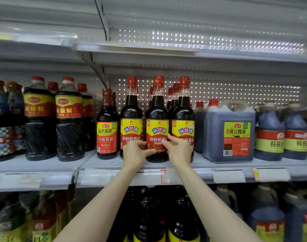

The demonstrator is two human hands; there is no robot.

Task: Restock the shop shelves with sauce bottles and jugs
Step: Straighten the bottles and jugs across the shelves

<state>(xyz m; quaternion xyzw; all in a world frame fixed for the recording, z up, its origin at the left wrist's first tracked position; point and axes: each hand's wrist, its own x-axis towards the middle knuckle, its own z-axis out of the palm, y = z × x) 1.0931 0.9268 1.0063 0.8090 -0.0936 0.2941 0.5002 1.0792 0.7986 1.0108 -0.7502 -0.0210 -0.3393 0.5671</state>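
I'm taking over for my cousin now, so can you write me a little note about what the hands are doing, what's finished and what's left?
Left hand: grips the middle sauce bottle low on its left side.
Right hand: grips the same bottle on its right side.
Where: the bottle stands upright at the front of the middle shelf, label forward, between the left matching bottle and the right matching bottle.
Done: this bottle looks placed in its row.
Left: let go, perhaps after squaring it up. No spare stock is in view, so I cannot tell how much remains.
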